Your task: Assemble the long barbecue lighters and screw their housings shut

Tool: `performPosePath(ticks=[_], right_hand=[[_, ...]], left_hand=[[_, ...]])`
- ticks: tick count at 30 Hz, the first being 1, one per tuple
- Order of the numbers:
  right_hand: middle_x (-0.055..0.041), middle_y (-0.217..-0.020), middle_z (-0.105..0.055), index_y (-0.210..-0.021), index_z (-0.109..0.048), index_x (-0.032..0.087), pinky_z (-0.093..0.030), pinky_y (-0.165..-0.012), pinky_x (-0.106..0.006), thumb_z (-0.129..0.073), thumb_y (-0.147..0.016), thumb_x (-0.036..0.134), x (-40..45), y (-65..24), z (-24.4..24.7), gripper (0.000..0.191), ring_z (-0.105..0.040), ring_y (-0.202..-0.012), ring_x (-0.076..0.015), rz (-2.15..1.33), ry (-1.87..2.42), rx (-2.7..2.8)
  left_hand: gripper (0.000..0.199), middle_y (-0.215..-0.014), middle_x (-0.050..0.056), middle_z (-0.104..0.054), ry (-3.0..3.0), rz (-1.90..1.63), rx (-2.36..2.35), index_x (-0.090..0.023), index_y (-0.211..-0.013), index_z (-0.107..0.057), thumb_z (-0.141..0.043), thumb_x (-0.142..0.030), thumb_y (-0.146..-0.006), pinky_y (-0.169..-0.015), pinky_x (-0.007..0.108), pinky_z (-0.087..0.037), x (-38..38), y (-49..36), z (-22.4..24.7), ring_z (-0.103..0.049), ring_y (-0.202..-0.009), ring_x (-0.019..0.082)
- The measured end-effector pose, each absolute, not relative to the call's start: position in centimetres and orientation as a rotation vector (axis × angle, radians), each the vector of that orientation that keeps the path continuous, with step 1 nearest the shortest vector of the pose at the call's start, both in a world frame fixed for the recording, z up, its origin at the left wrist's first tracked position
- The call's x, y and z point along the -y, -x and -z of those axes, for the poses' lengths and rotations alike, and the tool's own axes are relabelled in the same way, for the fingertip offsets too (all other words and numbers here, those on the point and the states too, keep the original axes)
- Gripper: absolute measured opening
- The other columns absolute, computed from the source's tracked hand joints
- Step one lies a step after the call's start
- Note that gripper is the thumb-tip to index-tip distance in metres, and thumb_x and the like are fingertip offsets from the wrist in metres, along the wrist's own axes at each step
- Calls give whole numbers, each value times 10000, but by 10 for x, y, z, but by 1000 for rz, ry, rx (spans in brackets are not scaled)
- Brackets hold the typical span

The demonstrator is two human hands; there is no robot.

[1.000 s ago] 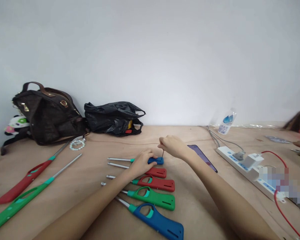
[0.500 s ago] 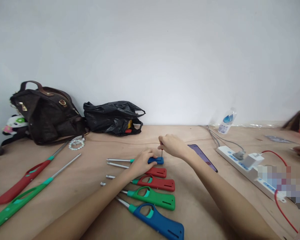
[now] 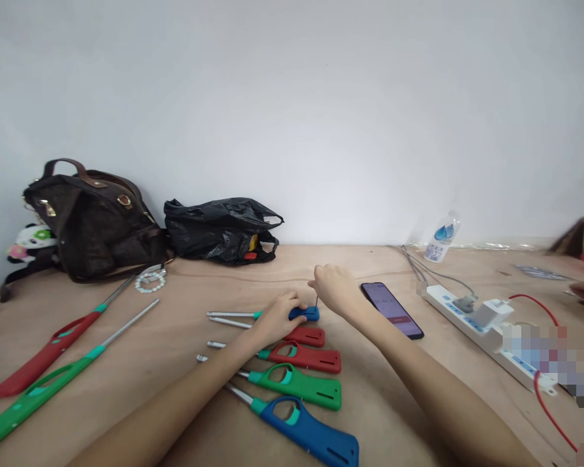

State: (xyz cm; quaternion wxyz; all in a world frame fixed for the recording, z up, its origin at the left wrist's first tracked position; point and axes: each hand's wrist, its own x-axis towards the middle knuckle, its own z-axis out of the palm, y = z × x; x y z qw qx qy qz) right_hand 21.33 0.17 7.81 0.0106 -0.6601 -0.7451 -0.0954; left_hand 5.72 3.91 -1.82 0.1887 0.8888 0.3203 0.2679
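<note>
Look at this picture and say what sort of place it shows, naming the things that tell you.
Probably an informal workbench in a small workshop: a bare wooden table, a row of long gas lighters laid side by side, and a power strip with plugs. A handbag sits at the back.

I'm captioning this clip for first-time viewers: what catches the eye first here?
The row of red, green and blue long-nosed plastic lighters on the tan table, mid-frame. At its far end the left hand steadies a blue lighter while the right hand pokes a thin tool into it. A dark brown handbag sits far left.
</note>
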Motion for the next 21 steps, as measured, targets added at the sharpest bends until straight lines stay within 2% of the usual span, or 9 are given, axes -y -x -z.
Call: performPosePath(ticks=[5, 11, 17, 21], right_hand=[[-196, -953, -684, -1021, -632, 120, -481, -721, -287, -485, -956, 323, 0, -211, -79, 259, -678, -894, -247, 312, 2053, 2337], [-204, -969, -680, -1021, -620, 117, -476, -711, -297, -441, -962, 273, 3, -206, -79, 245, -671, -908, -258, 297, 2026, 2371], [-180, -1031, -671, -1198, -509, 103, -464, -701, -305, -506, -909, 159, -3, -222, -80, 294, -630, -969, -275, 372, 1808, 2626], [-146, -1003, -669, -1032, -614, 125, -455, -725, -292, -632, -852, 185, -13, -237, -84, 190, -602, -986, -266, 418, 1671, 2743]], left_hand=[[100, -944, 52, -612, -2540, -753, -871, -186, -917, -666, -594, -195, -848, -831, 317, -483, -39, -56, 19, -593, -916, 207], [128, -986, 57, -619, -2542, -775, -850, -189, -930, -664, -595, -150, -829, -878, 337, -478, -41, -56, 23, -587, -959, 215], [131, -967, 59, -627, -2542, -778, -882, -184, -927, -678, -606, -149, -823, -860, 340, -485, -39, -56, 21, -593, -950, 223], [135, -948, 51, -616, -2561, -752, -912, -186, -930, -686, -629, -159, -810, -830, 323, -488, -37, -57, 18, -594, -924, 216]])
